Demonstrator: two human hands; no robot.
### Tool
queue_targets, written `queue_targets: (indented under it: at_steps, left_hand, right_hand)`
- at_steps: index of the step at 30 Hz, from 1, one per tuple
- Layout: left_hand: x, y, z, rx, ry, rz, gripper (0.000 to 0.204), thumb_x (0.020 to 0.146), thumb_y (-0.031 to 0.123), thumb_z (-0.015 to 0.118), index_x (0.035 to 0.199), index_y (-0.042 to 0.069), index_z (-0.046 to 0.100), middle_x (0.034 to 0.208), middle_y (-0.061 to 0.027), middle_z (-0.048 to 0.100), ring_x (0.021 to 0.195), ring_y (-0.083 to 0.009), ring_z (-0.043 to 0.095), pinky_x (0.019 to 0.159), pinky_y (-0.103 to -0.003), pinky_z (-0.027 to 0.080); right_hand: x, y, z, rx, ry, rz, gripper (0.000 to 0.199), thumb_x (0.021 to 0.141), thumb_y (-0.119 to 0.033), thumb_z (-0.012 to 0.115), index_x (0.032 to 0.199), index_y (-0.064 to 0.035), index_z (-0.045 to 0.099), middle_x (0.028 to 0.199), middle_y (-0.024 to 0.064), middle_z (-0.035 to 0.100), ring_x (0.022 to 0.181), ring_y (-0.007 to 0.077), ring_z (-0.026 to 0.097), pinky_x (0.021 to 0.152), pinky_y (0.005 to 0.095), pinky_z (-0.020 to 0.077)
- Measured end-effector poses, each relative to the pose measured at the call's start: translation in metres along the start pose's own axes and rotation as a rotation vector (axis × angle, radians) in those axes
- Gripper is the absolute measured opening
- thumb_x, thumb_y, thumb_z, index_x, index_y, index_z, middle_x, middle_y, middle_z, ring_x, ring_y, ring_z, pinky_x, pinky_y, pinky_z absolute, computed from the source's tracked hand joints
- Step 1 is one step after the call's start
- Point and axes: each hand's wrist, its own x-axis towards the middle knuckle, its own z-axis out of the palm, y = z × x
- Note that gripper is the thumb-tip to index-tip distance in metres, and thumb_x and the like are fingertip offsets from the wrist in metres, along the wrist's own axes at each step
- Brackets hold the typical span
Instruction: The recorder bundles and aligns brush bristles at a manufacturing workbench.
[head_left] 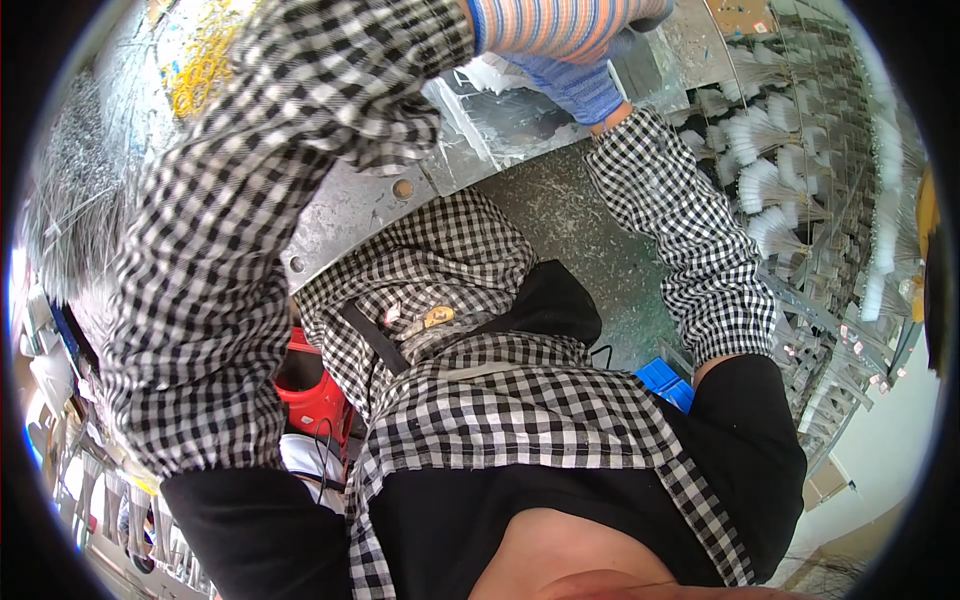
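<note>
Left hand (565, 25): gloved in stripes; cannot tell how open, or holding what
Right hand (575, 85): gloved in blue, beside it, grip equally hidden
Smeared panel (525, 122): on the bench (365, 215), near both hands
Handling: seemingly close two-handed work; next move likely calls for steadiness

Above the bench (370, 215), I find the left hand (565, 28) cut off by the top edge; it hides the right hand's (570, 85) fingers. What either holds I cannot tell. Nearer than the bench, the apron (520, 420) partly covers the red bin (318, 400) and blue box (662, 378). Right of it, bristle bundles (775, 180) crowd beyond counting.
</note>
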Motion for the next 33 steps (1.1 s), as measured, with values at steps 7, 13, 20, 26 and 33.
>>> queue_targets:
  at_steps: [7, 13, 20, 26, 33]
  left_hand:
    - [0.002, 0.001, -0.008, -0.002, -0.173, -0.074, 0.024, 0.078, 0.019, 0.066, 0.093, 0.002, 0.073, 0.085, -0.0188, 0.072, 0.084, -0.0352, 0.071, 0.074, -0.045, 0.056]
    - [0.009, 0.014, 0.013, 0.143, -0.291, -0.244, 0.054, 0.085, 0.027, 0.075, 0.136, 0.019, 0.060, 0.112, -0.0064, 0.069, 0.104, -0.0278, 0.068, 0.086, -0.041, 0.057]
    - [-0.049, 0.022, 0.005, -0.291, 0.839, -0.181, 0.090, 0.062, 0.031, 0.088, 0.142, 0.016, 0.049, 0.116, -0.0089, 0.065, 0.109, -0.0292, 0.064, 0.091, -0.046, 0.054]
    - [-0.111, 0.034, 0.022, -0.506, 0.702, -0.525, 0.056, 0.062, 0.032, 0.085, 0.112, 0.013, 0.067, 0.122, -0.0071, 0.065, 0.118, -0.0371, 0.058, 0.108, -0.050, 0.039]
    - [-0.194, 0.049, -0.026, -0.146, 0.559, -0.649, 0.031, 0.067, 0.029, 0.080, 0.091, 0.014, 0.068, 0.113, -0.0067, 0.070, 0.112, -0.0308, 0.063, 0.097, -0.049, 0.045]
  right_hand:
    - [0.001, -0.006, -0.005, 0.091, -0.033, 0.028, 0.075, 0.100, -0.035, 0.058, 0.159, -0.0136, 0.015, 0.161, 0.0107, 0.026, 0.146, 0.0260, 0.031, 0.120, 0.0386, 0.0276]
    - [-0.013, -0.001, -0.007, -0.016, -0.121, 0.021, 0.078, 0.099, -0.039, 0.058, 0.159, -0.0150, 0.013, 0.164, 0.0124, 0.021, 0.148, 0.0294, 0.026, 0.121, 0.0416, 0.0231]
    - [-0.002, 0.017, 0.020, 0.350, -0.360, 0.402, 0.082, 0.092, -0.036, 0.068, 0.156, -0.0125, 0.023, 0.158, 0.0161, 0.029, 0.144, 0.0328, 0.032, 0.117, 0.0422, 0.0302]
    - [0.077, -0.096, 0.019, 0.923, -0.317, 0.505, 0.084, 0.090, -0.035, 0.070, 0.156, -0.0131, 0.023, 0.158, 0.0161, 0.028, 0.144, 0.0336, 0.031, 0.117, 0.0419, 0.0300]
    - [0.166, -0.115, -0.012, 1.067, -0.377, 0.293, 0.071, 0.085, -0.029, 0.075, 0.146, -0.0127, 0.044, 0.145, 0.0157, 0.048, 0.135, 0.0344, 0.044, 0.115, 0.0418, 0.0350]
